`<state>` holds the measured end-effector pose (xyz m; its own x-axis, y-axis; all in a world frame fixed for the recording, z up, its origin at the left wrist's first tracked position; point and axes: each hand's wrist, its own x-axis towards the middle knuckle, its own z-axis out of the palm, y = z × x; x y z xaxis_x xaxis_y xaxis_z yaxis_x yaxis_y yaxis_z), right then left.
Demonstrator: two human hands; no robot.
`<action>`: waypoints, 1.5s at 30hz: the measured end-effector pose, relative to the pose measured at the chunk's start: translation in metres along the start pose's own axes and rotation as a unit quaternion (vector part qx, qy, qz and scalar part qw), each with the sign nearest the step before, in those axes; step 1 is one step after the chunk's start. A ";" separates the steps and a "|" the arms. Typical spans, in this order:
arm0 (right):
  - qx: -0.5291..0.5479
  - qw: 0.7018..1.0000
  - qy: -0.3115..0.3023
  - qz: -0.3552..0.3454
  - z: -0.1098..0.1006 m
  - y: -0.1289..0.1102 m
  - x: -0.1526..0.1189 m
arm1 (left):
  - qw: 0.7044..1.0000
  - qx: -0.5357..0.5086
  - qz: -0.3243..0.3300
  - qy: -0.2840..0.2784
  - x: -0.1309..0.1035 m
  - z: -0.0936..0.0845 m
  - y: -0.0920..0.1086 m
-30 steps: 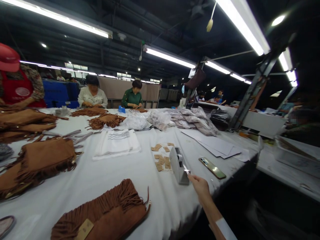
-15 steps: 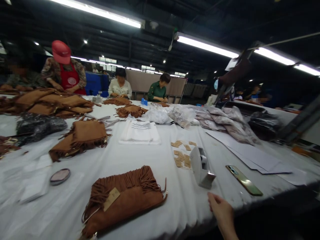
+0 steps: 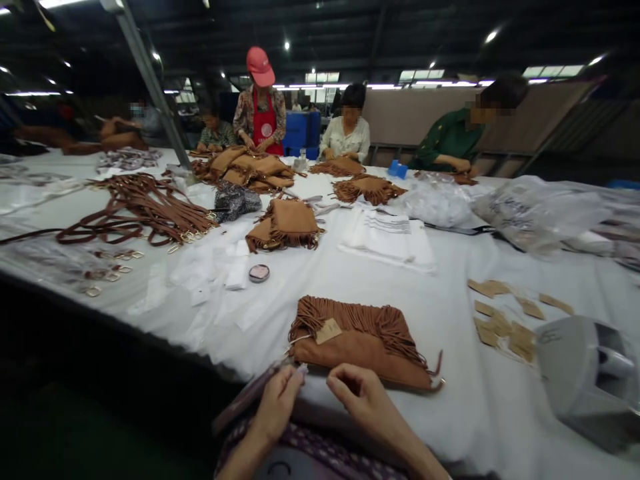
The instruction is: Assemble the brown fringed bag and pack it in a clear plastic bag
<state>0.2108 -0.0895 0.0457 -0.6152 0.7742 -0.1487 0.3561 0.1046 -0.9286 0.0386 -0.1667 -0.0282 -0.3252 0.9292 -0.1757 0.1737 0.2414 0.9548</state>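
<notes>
A brown fringed suede bag (image 3: 365,347) lies on the white-covered table in front of me, its fringe on the far side. On its left part rests a tan paper tag (image 3: 329,331) with a white string. My left hand (image 3: 278,399) is closed at the bag's near left corner, a small pale piece (image 3: 303,369) showing at its fingertips; what it is stays unclear. Just right of it, by the bag's near edge, my right hand (image 3: 361,400) has thumb and forefinger pinched together. Anything between those fingertips is too small to make out.
A grey tape dispenser (image 3: 580,373) stands at right beside loose tan tags (image 3: 500,323). Farther back are folded white bags (image 3: 385,237), other fringed bags (image 3: 285,223) and a round tin (image 3: 259,273). Brown straps (image 3: 135,210) lie at left. Several co-workers sit or stand across the table.
The view has swung left. My right hand has moved from beside the tape dispenser to the bag's near edge, and my left hand has come into view.
</notes>
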 end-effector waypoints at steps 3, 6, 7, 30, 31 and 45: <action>0.015 1.000 -0.026 -0.009 0.011 -0.007 0.010 | 0.999 0.016 0.025 -0.015 0.001 0.000 -0.004; 0.012 0.999 -0.029 -0.008 0.022 -0.005 0.017 | 0.997 0.064 0.052 0.003 -0.001 0.001 -0.006; 0.007 1.000 -0.023 -0.006 0.027 -0.003 0.020 | 0.995 0.078 0.057 0.008 -0.002 0.001 -0.006; 0.216 0.960 0.043 0.175 0.069 0.044 0.033 | 0.998 -0.048 0.029 -0.018 -0.006 0.010 -0.010; 0.219 0.960 0.049 0.168 0.071 0.047 0.035 | 0.999 -0.027 0.032 -0.006 -0.005 0.012 -0.013; 0.153 0.975 0.069 0.143 0.070 0.052 0.040 | 0.988 0.019 0.101 0.119 -0.007 0.014 -0.021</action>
<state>0.1559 -0.0969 -0.0321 -0.4136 0.8228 -0.3898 0.2599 -0.3036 -0.9167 0.0504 -0.1748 -0.0504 -0.4894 0.8681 0.0828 0.2907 0.0728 0.9540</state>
